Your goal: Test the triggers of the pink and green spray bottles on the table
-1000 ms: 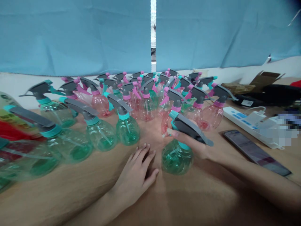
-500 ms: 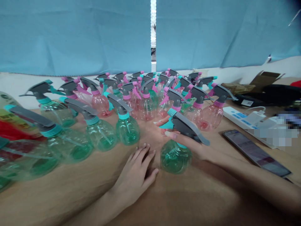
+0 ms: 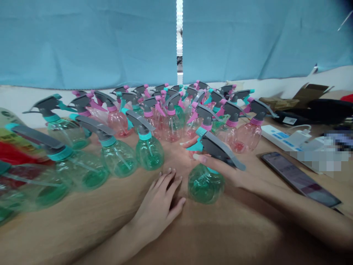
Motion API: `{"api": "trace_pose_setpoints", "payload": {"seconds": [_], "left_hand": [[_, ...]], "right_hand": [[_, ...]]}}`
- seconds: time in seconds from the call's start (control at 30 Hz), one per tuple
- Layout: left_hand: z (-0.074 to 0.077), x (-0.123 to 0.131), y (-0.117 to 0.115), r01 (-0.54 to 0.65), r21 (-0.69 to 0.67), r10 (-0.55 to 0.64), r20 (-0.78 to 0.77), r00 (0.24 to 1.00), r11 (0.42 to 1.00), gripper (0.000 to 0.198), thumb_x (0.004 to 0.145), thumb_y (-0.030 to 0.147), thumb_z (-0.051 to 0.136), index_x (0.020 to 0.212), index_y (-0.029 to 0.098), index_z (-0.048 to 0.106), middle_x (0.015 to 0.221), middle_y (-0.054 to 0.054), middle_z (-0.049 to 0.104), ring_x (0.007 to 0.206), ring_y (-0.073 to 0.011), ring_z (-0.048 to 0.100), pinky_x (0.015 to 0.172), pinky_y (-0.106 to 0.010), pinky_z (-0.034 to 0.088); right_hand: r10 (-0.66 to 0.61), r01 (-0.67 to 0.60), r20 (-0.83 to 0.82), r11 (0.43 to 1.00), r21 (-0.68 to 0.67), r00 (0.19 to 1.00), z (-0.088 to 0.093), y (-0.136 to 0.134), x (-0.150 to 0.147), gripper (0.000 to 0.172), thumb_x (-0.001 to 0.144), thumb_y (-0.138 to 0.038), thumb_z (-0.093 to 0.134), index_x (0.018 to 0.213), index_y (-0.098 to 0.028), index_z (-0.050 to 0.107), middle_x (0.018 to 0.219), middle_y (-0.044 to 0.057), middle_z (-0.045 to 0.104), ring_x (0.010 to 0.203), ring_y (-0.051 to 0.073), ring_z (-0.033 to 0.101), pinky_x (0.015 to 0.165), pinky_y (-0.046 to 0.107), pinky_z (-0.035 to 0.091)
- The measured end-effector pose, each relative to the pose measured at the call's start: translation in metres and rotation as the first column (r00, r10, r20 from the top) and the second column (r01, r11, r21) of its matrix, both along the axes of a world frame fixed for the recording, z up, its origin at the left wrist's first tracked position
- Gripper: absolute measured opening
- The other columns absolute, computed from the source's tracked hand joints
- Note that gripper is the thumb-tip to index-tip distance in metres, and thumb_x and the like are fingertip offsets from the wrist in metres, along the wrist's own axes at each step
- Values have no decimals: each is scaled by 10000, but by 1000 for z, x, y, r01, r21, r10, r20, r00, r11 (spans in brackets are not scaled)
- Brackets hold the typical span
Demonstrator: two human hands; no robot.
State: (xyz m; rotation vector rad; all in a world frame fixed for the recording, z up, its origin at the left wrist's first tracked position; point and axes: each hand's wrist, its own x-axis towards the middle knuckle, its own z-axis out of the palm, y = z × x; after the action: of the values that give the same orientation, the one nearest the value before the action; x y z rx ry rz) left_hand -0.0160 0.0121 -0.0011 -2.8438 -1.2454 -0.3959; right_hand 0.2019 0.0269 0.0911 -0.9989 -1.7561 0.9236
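My left hand [image 3: 157,206] lies palm down on the wooden table [image 3: 176,235], its fingers stretched out and holding nothing. Just right of it stands a green spray bottle [image 3: 206,187] with a grey and teal trigger head. My right hand [image 3: 230,173] is wrapped round the neck of this bottle below the head; the thumb and some fingertips show, and the rest is hidden behind the bottle. Beyond my left fingertips is another green spray bottle [image 3: 149,152], apart from the hand. More green spray bottles [image 3: 118,158] line the left side.
Several pink spray bottles [image 3: 173,127] and some green ones crowd the back of the table. To the right lie a phone [image 3: 300,178] and a white power strip [image 3: 284,139] with a plug in it. A red and yellow package [image 3: 20,147] stands far left. Blue cloth [image 3: 82,44] hangs behind.
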Motion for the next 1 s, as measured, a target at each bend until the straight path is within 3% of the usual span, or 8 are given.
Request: {"api": "trace_pose_setpoints", "payload": {"seconds": [0.2, 0.47, 0.67, 1.0], "left_hand": [[-1, -1, 1, 3, 0, -3, 2, 1000, 1000, 467, 946, 375, 481, 1333, 114, 469, 1432, -170, 435, 1333, -314, 377, 1043, -509, 365], [-1, 0, 0, -5, -3, 5, -3, 1000, 1000, 474, 949, 394, 468, 1340, 126, 464, 1437, -162, 432, 1331, -311, 383, 1040, -503, 369], [-2, 0, 1, 1, 1, -1, 3, 1000, 1000, 472, 946, 394, 473, 1334, 125, 470, 1431, -166, 438, 1331, -310, 384, 1044, -502, 364], [-1, 0, 1, 2, 6, -2, 19, 1000, 1000, 461, 948, 386, 468, 1338, 140, 463, 1424, -154, 450, 1328, -304, 389, 1044, -495, 364]], "right_hand": [[34, -34, -54, 999, 8, 998, -4, 2, 0, 127, 847, -332, 612, 920, -231, 588, 814, -15, 617, 662, 124, 574, 605, 250, 460], [-40, 40, 17, 999, 15, 999, 7, -3, -2, 124, 836, -363, 612, 864, -245, 583, 780, -12, 613, 633, 136, 558, 578, 261, 447], [10, -9, -10, 1000, 18, 1000, -3, 2, 0, 186, 836, -372, 604, 967, -241, 600, 752, -20, 611, 648, 141, 580, 585, 270, 450], [2, -2, -13, 1000, 29, 1000, 3, -1, -1, 134, 822, -367, 623, 882, -250, 594, 800, -7, 624, 653, 143, 577, 579, 265, 464]]}}
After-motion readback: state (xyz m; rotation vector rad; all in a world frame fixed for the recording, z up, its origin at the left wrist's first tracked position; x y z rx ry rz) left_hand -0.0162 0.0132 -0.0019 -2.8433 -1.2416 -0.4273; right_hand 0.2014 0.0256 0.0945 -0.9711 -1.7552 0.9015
